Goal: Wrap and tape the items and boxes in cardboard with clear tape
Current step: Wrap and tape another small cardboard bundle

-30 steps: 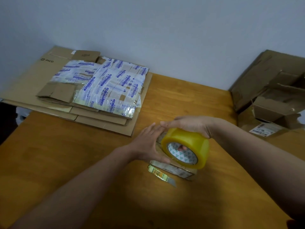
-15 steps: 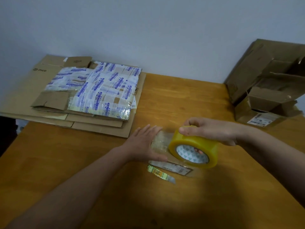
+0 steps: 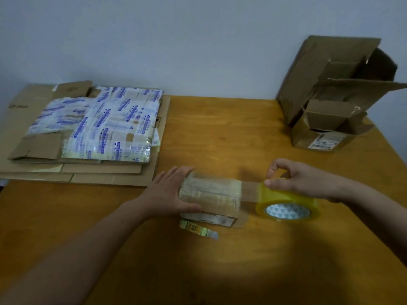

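Note:
A small cardboard package [image 3: 210, 195], wound in clear tape, lies on the wooden table [image 3: 220, 128]. My left hand [image 3: 169, 192] presses flat against its left end, thumb along the front. My right hand [image 3: 301, 178] grips the top of a yellowish roll of clear tape [image 3: 287, 204] just right of the package. A strip of tape [image 3: 248, 191] stretches from the roll to the package's right end. A small yellow box cutter [image 3: 198, 228] with its blade out lies in front of the package.
A stack of flattened cardboard [image 3: 88, 172] with a sheet covered in blue-printed tape [image 3: 105, 126] fills the far left. Torn open cardboard boxes [image 3: 334, 95] stand at the far right against the wall. The table's right edge slants close by my right arm.
My right hand has pulled the tape roll to the right, away from the package, drawing out a strip. The left hand stays on the package, which now shows fully.

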